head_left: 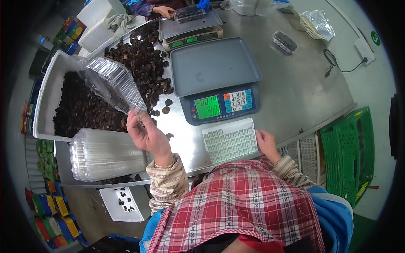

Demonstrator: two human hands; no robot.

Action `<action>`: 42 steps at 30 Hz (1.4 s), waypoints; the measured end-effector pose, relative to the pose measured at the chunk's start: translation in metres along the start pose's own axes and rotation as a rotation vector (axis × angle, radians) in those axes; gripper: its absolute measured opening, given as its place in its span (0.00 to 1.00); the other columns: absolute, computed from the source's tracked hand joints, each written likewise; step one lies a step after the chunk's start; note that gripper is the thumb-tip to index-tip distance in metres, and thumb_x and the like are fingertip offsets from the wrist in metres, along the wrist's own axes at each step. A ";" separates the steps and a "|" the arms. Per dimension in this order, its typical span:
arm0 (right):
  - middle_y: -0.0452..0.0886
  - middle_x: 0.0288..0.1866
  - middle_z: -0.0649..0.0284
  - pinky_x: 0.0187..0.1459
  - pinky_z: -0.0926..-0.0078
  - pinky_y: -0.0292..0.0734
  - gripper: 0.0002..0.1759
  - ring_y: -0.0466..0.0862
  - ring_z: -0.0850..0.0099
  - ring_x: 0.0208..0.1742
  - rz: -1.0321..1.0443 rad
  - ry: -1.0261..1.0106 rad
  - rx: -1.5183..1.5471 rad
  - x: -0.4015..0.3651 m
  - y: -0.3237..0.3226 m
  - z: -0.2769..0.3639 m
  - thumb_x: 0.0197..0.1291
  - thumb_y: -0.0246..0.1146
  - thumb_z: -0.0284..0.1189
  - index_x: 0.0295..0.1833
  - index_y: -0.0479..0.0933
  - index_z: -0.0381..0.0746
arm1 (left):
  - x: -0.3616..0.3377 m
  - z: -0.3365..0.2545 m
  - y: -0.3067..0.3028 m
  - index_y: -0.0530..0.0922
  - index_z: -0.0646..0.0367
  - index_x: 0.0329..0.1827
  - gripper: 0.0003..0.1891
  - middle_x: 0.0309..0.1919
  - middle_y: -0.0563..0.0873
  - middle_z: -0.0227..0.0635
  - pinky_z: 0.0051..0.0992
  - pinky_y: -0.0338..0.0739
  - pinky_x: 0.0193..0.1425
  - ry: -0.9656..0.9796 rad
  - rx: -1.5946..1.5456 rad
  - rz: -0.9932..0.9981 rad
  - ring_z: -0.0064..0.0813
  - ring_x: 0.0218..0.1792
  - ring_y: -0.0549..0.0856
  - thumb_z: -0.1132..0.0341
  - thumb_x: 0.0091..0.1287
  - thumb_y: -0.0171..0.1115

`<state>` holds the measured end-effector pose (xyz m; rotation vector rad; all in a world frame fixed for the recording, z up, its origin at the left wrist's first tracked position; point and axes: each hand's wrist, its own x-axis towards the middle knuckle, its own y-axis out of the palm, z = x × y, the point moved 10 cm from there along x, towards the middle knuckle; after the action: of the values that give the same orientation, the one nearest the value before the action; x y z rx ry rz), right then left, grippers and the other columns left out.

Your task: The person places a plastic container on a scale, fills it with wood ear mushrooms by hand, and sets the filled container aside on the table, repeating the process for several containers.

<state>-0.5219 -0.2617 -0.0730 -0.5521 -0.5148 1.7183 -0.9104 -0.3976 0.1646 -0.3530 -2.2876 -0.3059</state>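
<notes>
My left hand (147, 134) pinches the near end of a stack of clear plastic trays (116, 82), which lies tilted over the dark dried pieces. Below it, a larger stack of clear plastic containers (107, 154) rests on its side at the table's left edge. My right hand (266, 144) holds the right edge of a sheet of small printed labels (230, 140) at the table's front edge. Just beyond the sheet stands a scale with a grey pan (215, 67) and a lit green display (207, 107). Nothing lies on that pan.
A white bin (46, 99) of dark pieces stands left, beside a loose heap (143, 59). Across the table, a person's hands hold a filled box (190, 14) over a second scale. A packed box (284, 42) and basket (311, 26) are back right; green crates (348, 152) stand right.
</notes>
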 end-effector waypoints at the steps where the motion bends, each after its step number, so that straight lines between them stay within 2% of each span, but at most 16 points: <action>1: 0.82 0.30 0.48 0.36 0.64 0.76 0.18 0.83 0.55 0.31 -0.005 -0.004 -0.010 0.000 -0.001 0.001 0.64 0.59 0.40 0.42 0.80 0.34 | -0.001 0.000 0.000 0.72 0.63 0.40 0.02 0.50 0.80 0.42 0.22 0.74 0.53 -0.004 -0.009 -0.005 0.24 0.47 0.78 0.74 0.70 0.56; 8: 0.81 0.29 0.49 0.34 0.64 0.75 0.17 0.82 0.54 0.30 -0.012 -0.017 -0.017 0.000 -0.001 0.003 0.63 0.59 0.39 0.41 0.80 0.34 | -0.005 0.005 0.005 0.72 0.63 0.41 0.02 0.51 0.79 0.41 0.19 0.73 0.49 -0.026 -0.076 0.049 0.21 0.45 0.77 0.75 0.70 0.56; 13: 0.81 0.28 0.49 0.34 0.64 0.74 0.17 0.82 0.54 0.29 -0.013 -0.007 -0.019 0.000 -0.002 0.002 0.63 0.59 0.40 0.40 0.80 0.35 | -0.006 -0.003 0.010 0.72 0.63 0.41 0.02 0.50 0.79 0.40 0.20 0.73 0.51 0.041 0.006 0.092 0.23 0.48 0.76 0.76 0.69 0.56; 20: 0.81 0.29 0.49 0.34 0.64 0.74 0.17 0.82 0.54 0.30 -0.016 -0.014 -0.045 0.000 -0.001 -0.001 0.62 0.59 0.40 0.41 0.80 0.36 | -0.008 -0.006 0.015 0.73 0.64 0.41 0.02 0.50 0.79 0.39 0.23 0.72 0.56 0.049 -0.036 0.121 0.25 0.51 0.77 0.77 0.69 0.55; 22: 0.81 0.29 0.49 0.34 0.63 0.75 0.16 0.82 0.54 0.31 0.024 -0.013 -0.123 0.002 0.001 -0.001 0.62 0.60 0.40 0.39 0.80 0.35 | -0.008 -0.007 0.015 0.73 0.65 0.43 0.03 0.51 0.78 0.39 0.24 0.72 0.55 0.047 0.004 0.120 0.24 0.49 0.77 0.78 0.69 0.55; 25: 0.81 0.28 0.49 0.33 0.63 0.75 0.16 0.82 0.53 0.30 -0.010 -0.027 -0.052 0.001 0.003 -0.007 0.61 0.61 0.40 0.38 0.80 0.35 | -0.009 -0.005 0.017 0.72 0.65 0.44 0.04 0.51 0.77 0.40 0.22 0.71 0.52 0.065 0.063 0.147 0.23 0.46 0.76 0.81 0.69 0.53; 26: 0.81 0.28 0.49 0.33 0.63 0.75 0.16 0.82 0.53 0.30 -0.021 -0.054 -0.050 0.001 0.002 -0.003 0.61 0.61 0.40 0.38 0.80 0.35 | -0.011 0.001 0.015 0.71 0.65 0.44 0.05 0.51 0.77 0.40 0.24 0.71 0.55 0.024 0.051 0.139 0.26 0.49 0.76 0.82 0.68 0.53; 28: 0.81 0.28 0.49 0.33 0.63 0.75 0.16 0.82 0.53 0.30 -0.018 -0.020 -0.065 0.000 0.001 -0.004 0.60 0.62 0.39 0.37 0.80 0.35 | -0.010 -0.005 0.018 0.71 0.65 0.44 0.05 0.51 0.78 0.41 0.28 0.69 0.59 0.063 0.063 0.143 0.30 0.53 0.76 0.82 0.68 0.54; 29: 0.81 0.28 0.49 0.33 0.63 0.75 0.16 0.82 0.53 0.30 -0.021 -0.035 -0.065 0.000 0.002 -0.005 0.60 0.62 0.39 0.37 0.80 0.35 | -0.009 -0.004 0.014 0.74 0.65 0.39 0.05 0.44 0.81 0.41 0.37 0.69 0.61 0.012 0.028 0.066 0.42 0.54 0.78 0.82 0.62 0.59; 32: 0.81 0.27 0.49 0.32 0.63 0.75 0.16 0.82 0.53 0.29 -0.016 -0.030 -0.039 0.000 0.005 -0.011 0.60 0.62 0.39 0.37 0.80 0.34 | -0.008 -0.003 0.017 0.74 0.65 0.38 0.05 0.44 0.81 0.41 0.37 0.69 0.60 0.018 0.001 0.083 0.42 0.54 0.78 0.82 0.62 0.59; 40: 0.82 0.26 0.51 0.31 0.66 0.75 0.14 0.83 0.59 0.27 -0.021 -0.046 -0.019 0.000 0.005 -0.010 0.59 0.63 0.37 0.36 0.80 0.34 | -0.006 -0.008 0.016 0.74 0.64 0.37 0.05 0.42 0.82 0.40 0.37 0.70 0.60 0.014 0.068 0.081 0.42 0.52 0.79 0.81 0.61 0.60; 41: 0.82 0.26 0.51 0.31 0.66 0.75 0.14 0.83 0.59 0.27 -0.023 -0.053 -0.019 0.000 0.005 -0.010 0.59 0.63 0.37 0.36 0.80 0.34 | -0.008 -0.005 0.018 0.72 0.66 0.41 0.06 0.49 0.80 0.43 0.34 0.67 0.63 0.040 0.085 0.144 0.37 0.56 0.77 0.82 0.64 0.56; 42: 0.81 0.25 0.53 0.30 0.69 0.75 0.14 0.82 0.65 0.26 -0.022 -0.073 -0.022 0.000 0.005 -0.006 0.60 0.63 0.35 0.36 0.79 0.32 | -0.008 -0.006 0.018 0.72 0.66 0.41 0.06 0.49 0.80 0.43 0.34 0.67 0.63 0.043 0.083 0.140 0.37 0.56 0.77 0.82 0.64 0.56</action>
<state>-0.5219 -0.2627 -0.0809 -0.4989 -0.5901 1.7185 -0.8952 -0.3844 0.1640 -0.4569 -2.2132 -0.1456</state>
